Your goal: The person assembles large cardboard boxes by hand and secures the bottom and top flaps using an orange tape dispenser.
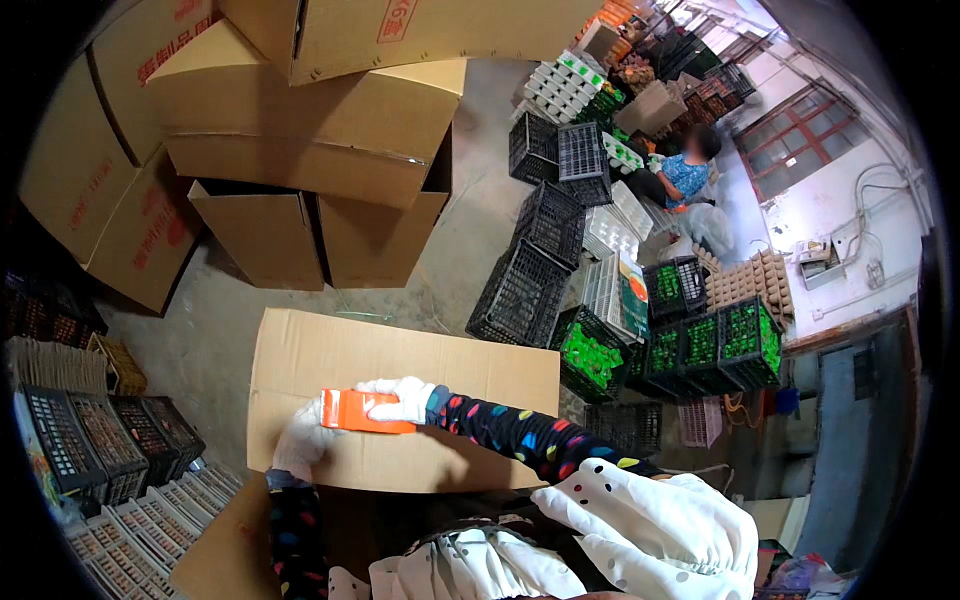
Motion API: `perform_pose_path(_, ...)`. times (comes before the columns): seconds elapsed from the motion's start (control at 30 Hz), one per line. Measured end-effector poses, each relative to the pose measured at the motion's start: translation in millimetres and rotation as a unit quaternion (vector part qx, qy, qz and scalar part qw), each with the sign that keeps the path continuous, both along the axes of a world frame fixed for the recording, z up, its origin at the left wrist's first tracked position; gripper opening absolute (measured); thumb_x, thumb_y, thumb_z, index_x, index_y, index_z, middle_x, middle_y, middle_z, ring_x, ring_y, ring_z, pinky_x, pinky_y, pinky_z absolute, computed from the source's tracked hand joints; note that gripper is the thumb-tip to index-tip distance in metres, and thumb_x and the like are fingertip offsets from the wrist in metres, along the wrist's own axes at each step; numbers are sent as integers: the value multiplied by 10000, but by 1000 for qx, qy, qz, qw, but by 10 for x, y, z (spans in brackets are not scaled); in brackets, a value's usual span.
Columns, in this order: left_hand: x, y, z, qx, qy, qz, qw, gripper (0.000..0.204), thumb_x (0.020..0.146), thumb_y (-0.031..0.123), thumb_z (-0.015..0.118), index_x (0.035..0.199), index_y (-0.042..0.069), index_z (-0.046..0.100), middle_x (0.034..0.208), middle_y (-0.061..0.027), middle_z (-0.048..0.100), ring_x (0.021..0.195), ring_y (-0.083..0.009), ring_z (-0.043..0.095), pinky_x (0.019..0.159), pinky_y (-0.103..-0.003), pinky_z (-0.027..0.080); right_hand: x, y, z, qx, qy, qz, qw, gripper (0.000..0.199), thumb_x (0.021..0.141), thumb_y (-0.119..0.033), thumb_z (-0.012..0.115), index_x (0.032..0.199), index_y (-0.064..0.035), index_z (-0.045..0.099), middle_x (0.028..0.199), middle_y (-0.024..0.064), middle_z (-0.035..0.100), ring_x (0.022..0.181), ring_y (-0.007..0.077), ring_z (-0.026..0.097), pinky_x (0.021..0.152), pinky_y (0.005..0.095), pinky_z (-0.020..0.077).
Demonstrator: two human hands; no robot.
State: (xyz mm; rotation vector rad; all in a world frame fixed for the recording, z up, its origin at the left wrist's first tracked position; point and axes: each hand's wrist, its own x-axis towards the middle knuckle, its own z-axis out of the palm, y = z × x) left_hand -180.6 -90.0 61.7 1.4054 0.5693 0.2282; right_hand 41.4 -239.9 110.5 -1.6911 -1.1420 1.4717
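Tool (348, 411), in right grip (402, 400), jutting left

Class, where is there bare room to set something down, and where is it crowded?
Bare: the cardboard panel beyond the right sleeve; grey floor between the large cartons and the black crates. Crowded: around the orange object, where the left hand and right hand are; the right side, packed with green-filled crates.

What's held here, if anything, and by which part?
The right hand holds an orange object by its right part; the left hand is at its left end, its grip unclear.
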Motion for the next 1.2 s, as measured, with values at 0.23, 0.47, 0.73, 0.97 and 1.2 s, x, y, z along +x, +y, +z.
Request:
perform_pose_path(0.23,18,-59,142,365,51,-65,927,284,849,210,737,1094,74,690,1105,-145,711,999,-289,681,838,-394,558,-10,29,-162,10,-33,6,999,718,891,-507,706,1474,-128,526,1352,154,647,1234,295,623,1099,367,437)
perform_pose_path(0.47,38,-90,252,63,30,43,997,356,925,385,650,1081,70,711,1081,-156,731,987,-290,695,881,-420,540,1,-9,-210,15,9,-22,1000,734,881,-526,719,1472,-132,533,1348,152,652,1243,276,619,1095,364,442)
perform_pose_path(0.73,-21,188,91,238,96,2,966,366,917,412,637,1011,71,732,1004,-160,724,941,-289,677,850,-403,521,12,-40,-272,105,-153,10,982,764,888,-628,650,1479,-162,516,1306,207,662,1216,359,629,1072,436,466)
perform_pose_path(0.97,-329,1506,298,209,327,154,909,502,976,505,523,975,69,773,1059,-127,758,1069,-273,677,963,-351,488,201,-235,166,19,-16,-108,994,602,921,-311,736,1380,36,563,1208,133,685,1008,161,664,892,297,538)
perform_pose_path(1.2,-515,1489,-10,325,298,176,880,430,970,405,493,943,72,762,1013,-155,747,975,-370,677,888,-444,511,31,-126,117,-69,-1,-128,989,604,905,-290,765,1368,48,574,1148,122,706,975,139,654,877,273,532)
